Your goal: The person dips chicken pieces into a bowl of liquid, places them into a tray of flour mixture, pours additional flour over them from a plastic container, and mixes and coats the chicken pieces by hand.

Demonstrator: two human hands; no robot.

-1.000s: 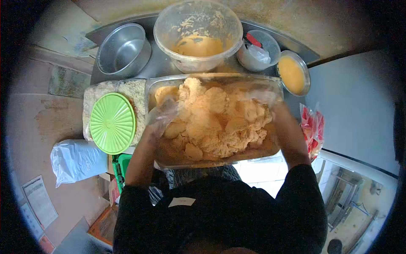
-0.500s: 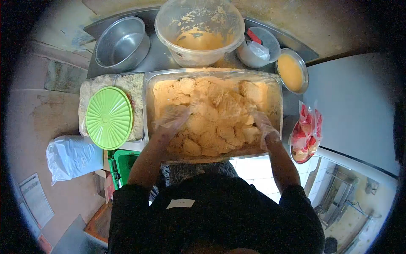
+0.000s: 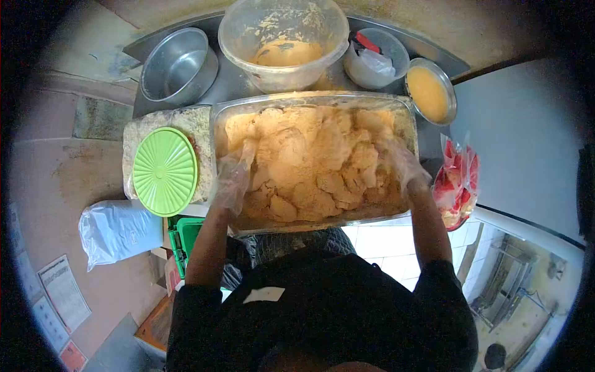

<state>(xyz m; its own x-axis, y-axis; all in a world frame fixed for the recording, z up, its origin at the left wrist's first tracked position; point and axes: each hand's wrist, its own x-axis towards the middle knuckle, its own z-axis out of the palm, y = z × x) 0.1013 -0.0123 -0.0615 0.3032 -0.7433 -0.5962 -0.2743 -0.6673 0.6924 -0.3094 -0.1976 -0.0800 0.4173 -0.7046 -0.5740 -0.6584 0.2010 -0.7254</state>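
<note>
Head view: one tray (image 3: 406, 121) of coated pieces (image 3: 291, 149) lay at centre, one left hand (image 3: 232, 177) and one right hand (image 3: 400, 162) at its sides, fingers too blurred to tell their grip; one green lid (image 3: 165, 172) lay at left.

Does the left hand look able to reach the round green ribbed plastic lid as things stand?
Probably yes: the left hand is at the left side of the rectangular, powder-dusted tray, and the lid lies just past that side, uncovered, with only the tray's rim apparently between.
</note>
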